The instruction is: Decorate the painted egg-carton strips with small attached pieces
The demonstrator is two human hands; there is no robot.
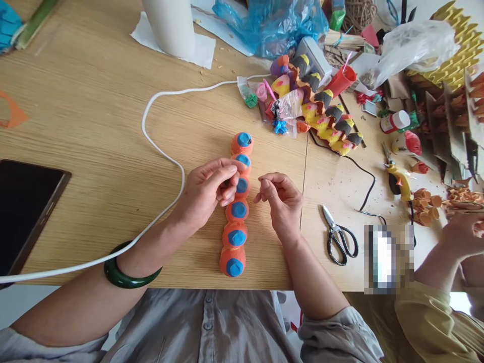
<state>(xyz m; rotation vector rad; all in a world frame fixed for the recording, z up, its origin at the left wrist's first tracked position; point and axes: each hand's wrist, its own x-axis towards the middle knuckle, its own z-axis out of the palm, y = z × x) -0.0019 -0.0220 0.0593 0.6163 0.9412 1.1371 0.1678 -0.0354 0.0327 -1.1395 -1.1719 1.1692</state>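
1. Our left hand has its thumb and forefinger pinched closed above the strip, partly covering the second and third bumps. We cannot tell whether a tiny piece sits between the fingertips.
2. Our right hand hangs at the strip's three o'clock, just beside it, thumb closed against a bent forefinger. We see nothing clearly held there either.
3. The orange strip lies straight before us, running from twelve to six o'clock, six bumps in a row. Its blue spots face up, probably so that we can see and reach each one. Taking it as our clock's centre, we place the rest.
4. Scissors lie at four, blades pointing away, likely kept there for easy reach by our right hand.
5. A white cord loops from twelve round to eight and runs along our left forearm, over the bangle; we judge it could snag that arm.
6. At one, small clay packets and a painted carton crowd the table, leaving less room on that side.
7. A dark tablet rests at nine, pliers at three.
8. Beyond the pliers, also at three, is a co-worker's hand.
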